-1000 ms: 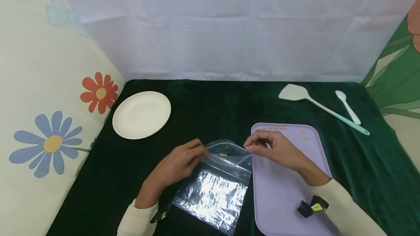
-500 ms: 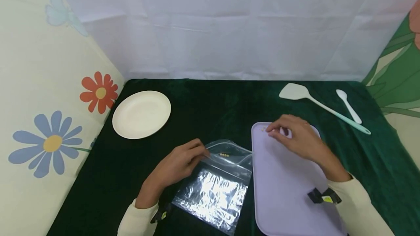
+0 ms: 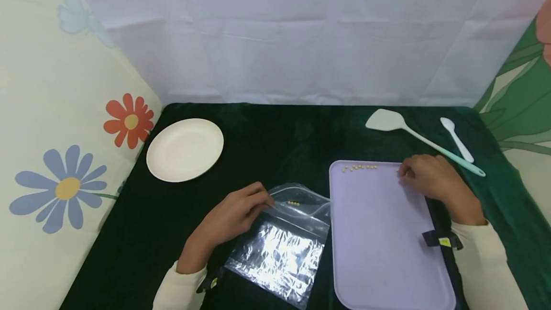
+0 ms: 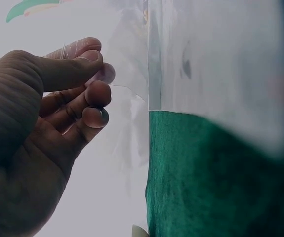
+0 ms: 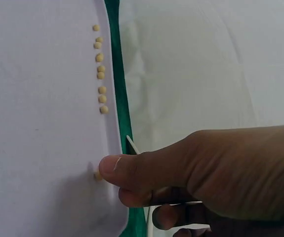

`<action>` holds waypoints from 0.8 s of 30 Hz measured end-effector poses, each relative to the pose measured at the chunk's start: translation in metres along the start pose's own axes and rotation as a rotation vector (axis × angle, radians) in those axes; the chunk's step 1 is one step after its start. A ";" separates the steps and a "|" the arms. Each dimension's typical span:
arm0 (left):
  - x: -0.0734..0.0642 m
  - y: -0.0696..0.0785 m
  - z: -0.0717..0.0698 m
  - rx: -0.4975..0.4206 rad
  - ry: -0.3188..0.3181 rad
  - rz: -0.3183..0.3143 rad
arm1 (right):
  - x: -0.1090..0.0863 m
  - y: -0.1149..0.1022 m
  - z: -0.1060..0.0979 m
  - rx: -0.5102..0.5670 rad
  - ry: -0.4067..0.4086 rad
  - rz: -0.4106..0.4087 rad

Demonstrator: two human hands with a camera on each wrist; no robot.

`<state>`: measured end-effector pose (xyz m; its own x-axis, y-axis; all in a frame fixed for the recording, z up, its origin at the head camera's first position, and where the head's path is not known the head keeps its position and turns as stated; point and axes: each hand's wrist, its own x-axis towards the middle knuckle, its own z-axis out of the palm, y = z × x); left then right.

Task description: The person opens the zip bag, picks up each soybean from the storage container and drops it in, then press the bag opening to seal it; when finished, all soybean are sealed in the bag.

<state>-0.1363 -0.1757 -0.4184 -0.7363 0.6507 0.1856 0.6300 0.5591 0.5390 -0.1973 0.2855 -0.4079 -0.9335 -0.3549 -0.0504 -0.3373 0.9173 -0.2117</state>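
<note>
My left hand (image 3: 236, 212) pinches the left edge of the mouth of a clear zip-lock bag (image 3: 280, 262). The bag lies on the cloth with its mouth parted, and several soybeans (image 3: 293, 203) sit in a short row just inside. In the left wrist view the thumb (image 4: 72, 69) presses the plastic against the fingers. Over the far right corner of a lilac tray (image 3: 379, 243), my right hand (image 3: 435, 183) has its fingers curled, thumb and forefinger together around a soybean (image 5: 98, 176) partly covered by the thumb. More soybeans (image 5: 101, 69) line the tray's far edge.
A cream plate (image 3: 185, 149) stands at the back left. Behind the tray, a white spatula (image 3: 385, 121) with a mint handle runs close past the right hand, and a small white spoon (image 3: 457, 140) lies beyond it. Dark green cloth (image 3: 280, 142) covers the table.
My right hand has moved from the bag's mouth, across the tray's far edge, to its far right corner. The row of soybeans there shows again. My left hand and the bag have stayed put.
</note>
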 end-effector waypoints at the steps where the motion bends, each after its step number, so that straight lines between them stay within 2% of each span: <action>1: 0.000 0.000 0.000 0.000 -0.001 0.000 | 0.001 0.000 0.001 0.003 -0.012 0.010; 9: 0.002 0.001 -0.002 -0.001 -0.012 -0.012 | 0.004 0.002 0.007 0.001 -0.031 0.030; 12: 0.002 0.001 -0.001 -0.003 -0.017 -0.013 | 0.004 0.002 0.010 0.064 0.002 0.009; 15: 0.001 0.001 0.000 0.002 -0.021 -0.012 | 0.004 -0.005 0.012 0.233 0.103 -0.063; 19: 0.001 0.001 -0.001 0.008 -0.017 -0.010 | 0.006 -0.030 0.012 0.567 0.222 -0.221; 22: 0.001 0.001 -0.001 0.009 -0.013 -0.012 | 0.008 -0.054 0.012 0.764 0.241 -0.334; 24: 0.001 0.001 -0.002 0.009 -0.016 -0.015 | 0.009 -0.070 0.014 0.848 0.229 -0.391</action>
<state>-0.1363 -0.1754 -0.4162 -0.7414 0.6505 0.1647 0.6215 0.5731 0.5341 -0.1802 0.2156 -0.4071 -0.8049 -0.4821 0.3461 -0.5138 0.2742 -0.8129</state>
